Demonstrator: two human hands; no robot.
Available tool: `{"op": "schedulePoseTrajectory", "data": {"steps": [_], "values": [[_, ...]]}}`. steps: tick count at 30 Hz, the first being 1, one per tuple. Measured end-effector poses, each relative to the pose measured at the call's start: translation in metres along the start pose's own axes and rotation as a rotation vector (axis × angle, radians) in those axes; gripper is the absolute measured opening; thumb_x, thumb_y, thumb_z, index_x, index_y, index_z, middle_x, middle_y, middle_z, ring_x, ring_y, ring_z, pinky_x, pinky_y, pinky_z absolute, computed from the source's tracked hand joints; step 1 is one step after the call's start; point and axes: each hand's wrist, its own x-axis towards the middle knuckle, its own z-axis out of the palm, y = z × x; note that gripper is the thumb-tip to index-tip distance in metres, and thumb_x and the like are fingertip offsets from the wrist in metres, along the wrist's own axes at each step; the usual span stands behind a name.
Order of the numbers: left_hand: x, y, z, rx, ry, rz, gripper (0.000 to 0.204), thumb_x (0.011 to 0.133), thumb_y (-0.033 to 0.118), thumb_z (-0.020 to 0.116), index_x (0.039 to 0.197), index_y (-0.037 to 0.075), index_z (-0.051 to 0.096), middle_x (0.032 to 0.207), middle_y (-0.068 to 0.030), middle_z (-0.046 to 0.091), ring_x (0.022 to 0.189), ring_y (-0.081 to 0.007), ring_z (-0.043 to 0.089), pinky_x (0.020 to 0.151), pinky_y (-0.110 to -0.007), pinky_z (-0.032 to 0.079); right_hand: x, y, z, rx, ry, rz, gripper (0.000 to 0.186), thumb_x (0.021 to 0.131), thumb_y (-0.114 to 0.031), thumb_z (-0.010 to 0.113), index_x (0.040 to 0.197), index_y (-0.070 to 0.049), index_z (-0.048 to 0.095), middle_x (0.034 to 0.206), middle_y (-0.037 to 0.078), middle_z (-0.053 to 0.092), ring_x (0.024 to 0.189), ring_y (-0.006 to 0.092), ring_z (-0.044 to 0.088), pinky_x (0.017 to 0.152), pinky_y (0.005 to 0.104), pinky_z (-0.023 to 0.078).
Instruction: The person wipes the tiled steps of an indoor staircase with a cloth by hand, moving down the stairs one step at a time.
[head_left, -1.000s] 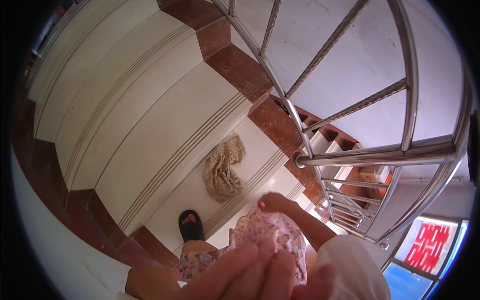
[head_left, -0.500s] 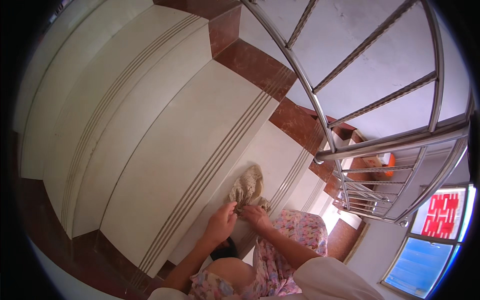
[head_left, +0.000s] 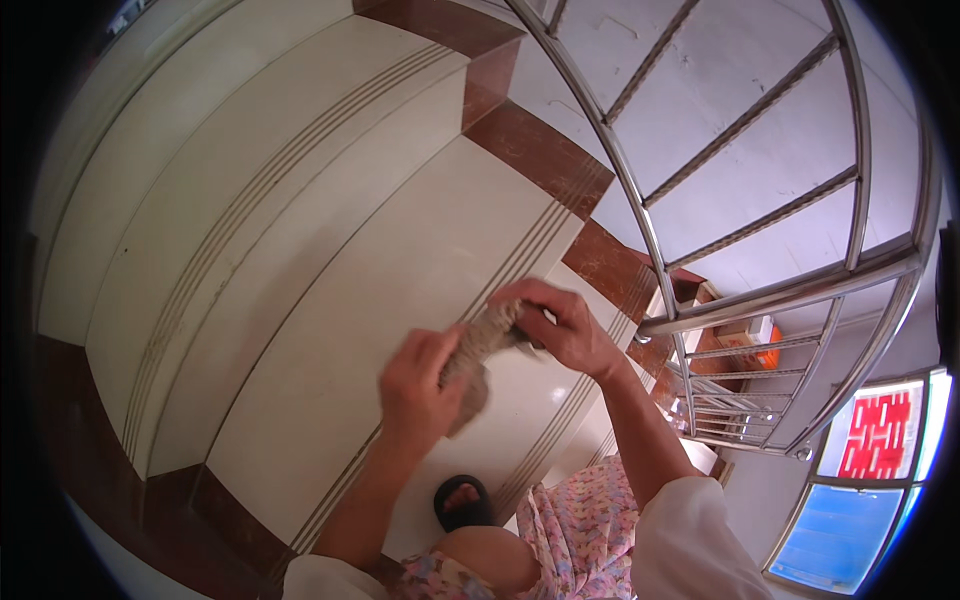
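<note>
A crumpled grey-beige cloth [head_left: 478, 352] is stretched between my two hands, raised above the stair treads. My left hand [head_left: 418, 385] is closed round its nearer part, and a loose fold hangs down beside the fingers. At the other end my right hand [head_left: 558, 325] pinches the cloth, its fingers bent over the top. Both hands are slightly smeared by motion. Below them lies a cream stair tread [head_left: 350, 310] with dark grooved lines along its edge.
Cream steps with red-brown borders [head_left: 545, 150] rise to the upper left. A metal railing [head_left: 640, 225] runs along the right. My foot in a black slipper [head_left: 463, 500] stands on a step below. A window [head_left: 850, 490] with a red paper decoration is at far right.
Both hands have lifted the cloth up from near the lower step. My hands have moved apart, the right one up and rightward, and the cloth is now bunched between them. The slippered foot now shows.
</note>
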Motion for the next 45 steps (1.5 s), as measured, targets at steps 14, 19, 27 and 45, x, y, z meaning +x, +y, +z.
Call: {"op": "schedulePoseTrajectory", "data": {"steps": [14,19,27,45], "values": [[-0.028,-0.070,-0.017,0.556,0.244,-0.096,0.048,0.084,0.017,0.065,0.129,0.005,0.052,0.137,-0.0250,0.043,0.130,-0.0434,0.036,0.106,-0.052,0.028,0.042,0.055,0.092,-0.755,0.096,-0.313,0.048,0.083,-0.016,0.063,0.130,-0.012,0.052,0.137,0.015,0.046,0.131,0.0376,0.038,0.103,0.0494,0.035],[0.003,-0.107,0.027,0.849,0.205,-0.139,0.053,0.090,0.018,0.056,0.138,0.002,0.042,0.142,-0.0316,0.035,0.136,-0.0475,0.027,0.112,-0.054,0.020,0.066,0.100,0.118,-1.058,0.097,-0.221,0.051,0.095,-0.034,0.047,0.142,-0.015,0.040,0.149,0.015,0.034,0.141,0.0333,0.027,0.113,0.0495,0.021],[0.079,-0.117,0.054,0.769,0.147,0.101,0.048,0.091,0.012,0.051,0.137,0.004,0.044,0.141,-0.0268,0.040,0.134,-0.0444,0.032,0.112,-0.052,0.023,0.089,0.114,0.073,-1.065,0.354,-0.085,0.045,0.096,-0.034,0.045,0.139,-0.019,0.045,0.146,0.011,0.039,0.139,0.0343,0.029,0.111,0.0556,0.020],[0.062,-0.088,0.100,0.740,-0.080,0.197,0.046,0.088,0.015,0.055,0.133,0.007,0.050,0.144,-0.0188,0.040,0.138,-0.0374,0.030,0.111,-0.058,0.018,0.036,0.128,0.043,-0.996,0.510,0.084,0.049,0.093,-0.029,0.048,0.139,-0.012,0.044,0.148,0.019,0.033,0.139,0.0406,0.024,0.112,0.0541,0.020]]}}
